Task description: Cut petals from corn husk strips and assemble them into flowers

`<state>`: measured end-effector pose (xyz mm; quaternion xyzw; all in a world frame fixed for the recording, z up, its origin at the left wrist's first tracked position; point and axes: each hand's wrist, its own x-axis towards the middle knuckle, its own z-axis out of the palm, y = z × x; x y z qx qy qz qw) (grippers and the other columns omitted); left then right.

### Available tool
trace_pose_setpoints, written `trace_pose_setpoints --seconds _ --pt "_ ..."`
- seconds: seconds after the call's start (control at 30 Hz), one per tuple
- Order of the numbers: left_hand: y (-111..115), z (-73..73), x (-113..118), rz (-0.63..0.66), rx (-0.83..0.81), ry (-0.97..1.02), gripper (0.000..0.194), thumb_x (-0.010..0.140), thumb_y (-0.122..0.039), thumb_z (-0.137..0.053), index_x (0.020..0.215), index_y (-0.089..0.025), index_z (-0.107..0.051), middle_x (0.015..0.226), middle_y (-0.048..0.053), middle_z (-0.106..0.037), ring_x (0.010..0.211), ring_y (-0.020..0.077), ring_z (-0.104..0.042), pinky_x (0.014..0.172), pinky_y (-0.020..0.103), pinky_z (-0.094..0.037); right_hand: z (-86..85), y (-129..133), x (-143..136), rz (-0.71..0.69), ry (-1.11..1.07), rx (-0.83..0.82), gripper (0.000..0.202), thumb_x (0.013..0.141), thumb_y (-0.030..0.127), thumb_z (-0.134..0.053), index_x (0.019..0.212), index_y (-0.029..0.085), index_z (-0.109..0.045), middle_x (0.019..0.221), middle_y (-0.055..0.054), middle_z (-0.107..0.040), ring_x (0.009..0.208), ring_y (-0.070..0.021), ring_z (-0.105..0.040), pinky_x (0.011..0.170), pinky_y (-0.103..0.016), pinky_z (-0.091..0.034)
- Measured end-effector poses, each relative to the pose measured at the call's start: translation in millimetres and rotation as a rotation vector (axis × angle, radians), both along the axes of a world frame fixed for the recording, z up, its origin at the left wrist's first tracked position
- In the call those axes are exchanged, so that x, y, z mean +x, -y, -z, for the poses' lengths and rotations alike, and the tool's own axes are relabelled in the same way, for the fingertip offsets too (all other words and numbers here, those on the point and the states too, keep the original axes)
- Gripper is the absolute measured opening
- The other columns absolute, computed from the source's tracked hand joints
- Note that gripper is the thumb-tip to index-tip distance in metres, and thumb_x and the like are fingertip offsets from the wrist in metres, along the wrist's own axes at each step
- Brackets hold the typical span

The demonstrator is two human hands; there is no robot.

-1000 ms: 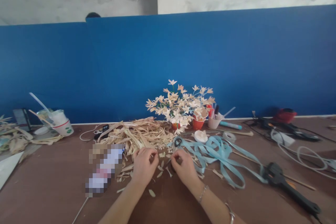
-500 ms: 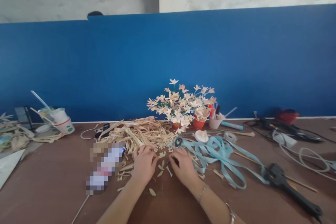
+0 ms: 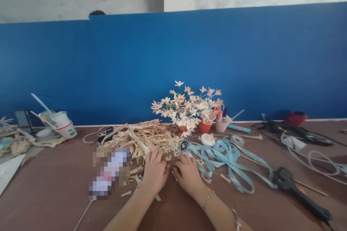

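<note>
My left hand [image 3: 155, 173] lies palm down on the brown table, fingers stretched forward at the front edge of a heap of dried husk strips [image 3: 148, 133]. Facing it, my right hand [image 3: 187, 172] rests with its fingers loosely bent and apart, nothing visible gripped in it. Between the hands are small pale cut petals [image 3: 168, 158], some hidden under my left hand. A light-blue ribbon [image 3: 226, 155] lies tangled just right of my right hand. Behind the heap stand pale husk flowers [image 3: 184, 106] in small orange pots [image 3: 205, 127].
A phone-like blurred object [image 3: 110, 173] with a cable lies left. A glue gun [image 3: 300, 195] lies at the right near thin sticks. Paper cups [image 3: 66, 128] stand at the far left, a tape roll [image 3: 237, 140] behind the ribbon. A blue partition [image 3: 121, 68] closes the back.
My left hand has moved right, towards my right hand, and now covers petals that lay in view. My right hand has shifted only slightly, its fingers lying lower.
</note>
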<state>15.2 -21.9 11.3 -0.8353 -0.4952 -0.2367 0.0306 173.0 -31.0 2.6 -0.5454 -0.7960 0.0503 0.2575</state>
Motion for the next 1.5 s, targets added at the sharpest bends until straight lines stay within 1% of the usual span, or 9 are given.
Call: trace_pose_setpoints --seconds 0.13,0.33,0.5,0.6,0.7,0.83,1.07,1.33,1.5 --pt "-2.2 1.8 1.1 0.022 -0.002 0.004 0.013 0.07 -0.009 -0.056 0.073 -0.017 -0.065 0.112 0.01 -0.057 0.118 0.0291 -0.039 0.1 0.05 -0.026 -1.4 0.3 -0.6 -0.011 -0.034 -0.01 0.014 0.076 0.011 -0.054 0.078 0.021 -0.064 0.091 -0.005 -0.061 0.091 -0.0226 -0.049 0.076 -0.035 -0.03" --pt "-0.8 -2.2 1.3 0.051 0.066 0.043 0.012 0.077 -0.015 -0.052 0.077 -0.02 -0.063 0.113 0.007 -0.058 0.119 0.0274 -0.04 0.101 0.052 -0.024 -0.6 -1.6 -1.8 0.0 -0.213 -0.056 0.019 0.083 0.015 -0.047 0.091 0.022 -0.062 0.091 -0.004 -0.062 0.091 -0.0214 -0.051 0.077 -0.034 -0.033" --pt "4.2 -10.2 3.7 0.089 0.111 0.08 0.014 0.082 -0.019 -0.048 0.075 -0.021 -0.06 0.115 0.004 -0.058 0.12 0.0242 -0.039 0.105 0.049 -0.02 4.0 -7.8 -0.5 -0.043 -0.403 -0.037 0.013 0.082 0.022 -0.049 0.074 0.019 -0.059 0.083 -0.004 -0.061 0.084 -0.0198 -0.052 0.079 -0.033 -0.037" --pt "5.0 -12.0 2.6 0.056 0.088 0.171 0.01 0.079 -0.019 -0.051 0.081 -0.022 -0.061 0.113 0.005 -0.058 0.117 0.0248 -0.042 0.101 0.048 -0.027 3.7 -11.0 0.9 -0.103 -0.555 -0.058 0.014 0.082 0.022 -0.05 0.069 0.019 -0.057 0.079 -0.004 -0.061 0.081 -0.018 -0.053 0.077 -0.031 -0.04" --pt "4.0 -10.8 0.4 0.04 0.038 0.244 0.013 0.076 -0.02 -0.055 0.086 -0.022 -0.062 0.11 0.007 -0.058 0.113 0.0263 -0.044 0.097 0.047 -0.033 0.1 -11.2 1.5 -0.139 -0.623 -0.073 0.015 0.082 0.023 -0.051 0.069 0.019 -0.057 0.078 -0.003 -0.06 0.08 -0.0171 -0.054 0.077 -0.03 -0.041" --pt "2.6 -9.5 -0.5 0.053 -0.034 0.289 0.01 0.077 -0.02 -0.053 0.075 -0.022 -0.062 0.104 0.006 -0.059 0.109 0.0258 -0.047 0.093 0.046 -0.036 -3.7 -9.2 1.2 -0.158 -0.623 -0.095 0.013 0.081 0.023 -0.05 0.073 0.019 -0.058 0.078 -0.003 -0.06 0.079 -0.017 -0.054 0.074 -0.029 -0.041" --pt "1.9 -10.3 0.3 0.058 -0.06 0.323 0.01 0.075 -0.016 -0.054 0.073 -0.022 -0.062 0.101 0.006 -0.06 0.105 0.0251 -0.048 0.09 0.045 -0.037 -2.2 -8.2 1.6 -0.104 -0.558 -0.088 0.007 0.077 0.019 -0.052 0.072 0.018 -0.058 0.073 -0.002 -0.059 0.074 -0.0168 -0.052 0.069 -0.028 -0.041" --pt "2.2 -12.1 -0.9 0.073 -0.057 0.3 0.009 0.072 -0.015 -0.057 0.068 -0.022 -0.06 0.1 0.004 -0.061 0.107 0.0246 -0.047 0.093 0.046 -0.033 -5.9 -7.6 2.1 -0.156 -0.465 0.043 0.011 0.077 0.016 -0.053 0.067 0.019 -0.056 0.07 -0.001 -0.058 0.073 -0.0164 -0.052 0.068 -0.028 -0.039" --pt "7.4 -13.6 7.2 -0.002 -0.024 0.359 0.014 0.069 -0.01 -0.056 0.061 -0.02 -0.056 0.087 0.002 -0.063 0.104 0.0236 -0.049 0.097 0.048 -0.027 -7.8 -1.7 -3.8 -0.043 -0.324 0.124 0.014 0.073 0.013 -0.055 0.061 0.019 -0.052 0.065 0.001 -0.055 0.071 -0.0153 -0.049 0.068 -0.028 -0.033"
